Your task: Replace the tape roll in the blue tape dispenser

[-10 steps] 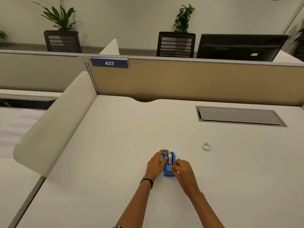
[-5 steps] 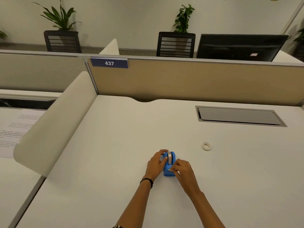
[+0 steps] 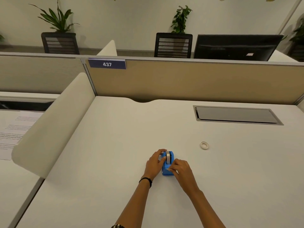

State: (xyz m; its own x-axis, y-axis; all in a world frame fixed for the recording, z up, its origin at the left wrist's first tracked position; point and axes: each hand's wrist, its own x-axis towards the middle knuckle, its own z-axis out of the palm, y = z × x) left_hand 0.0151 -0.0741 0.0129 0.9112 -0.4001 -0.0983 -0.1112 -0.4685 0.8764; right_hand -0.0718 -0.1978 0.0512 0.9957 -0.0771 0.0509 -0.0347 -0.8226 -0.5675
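1. the white desk [image 3: 115, 162] lies bare around my work.
2. my left hand [image 3: 153, 164] wraps the left side of the blue tape dispenser [image 3: 167, 169], fingers curled onto it, bracing it on the desk.
3. my right hand [image 3: 181, 169] pinches narrow at the dispenser's near end; what it holds, i cannot tell.
4. a tape roll [image 3: 168, 156] sits in the dispenser.
5. a small empty ring [image 3: 204, 145] lies flat, well apart to the right.

Blue tape dispenser [image 3: 166, 168] upright on desk, tape roll [image 3: 168, 156] seated
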